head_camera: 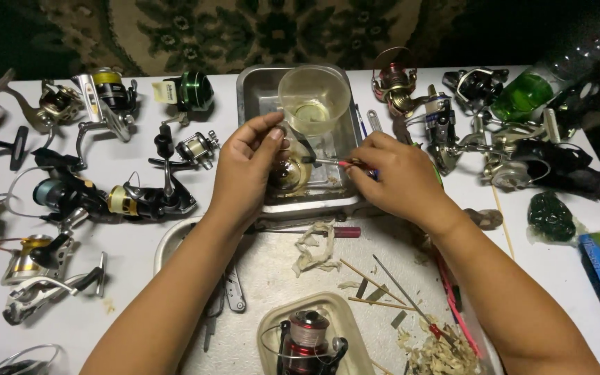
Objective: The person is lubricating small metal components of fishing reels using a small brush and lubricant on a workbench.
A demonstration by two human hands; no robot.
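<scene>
Head view, reel part [287, 171] apparently under left hand [244, 167]

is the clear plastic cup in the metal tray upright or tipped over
Upright. The clear cup stands on its base in the metal tray, mouth upward, with a little pale liquid at the bottom.

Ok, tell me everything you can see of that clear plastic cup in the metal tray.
The clear plastic cup is round, see-through and open-topped, standing upright at the back of the metal tray. A little pale yellowish liquid sits in its bottom. The left hand is just below it, fingertips close to its base; actual contact cannot be told. The right hand is apart from it.
</scene>
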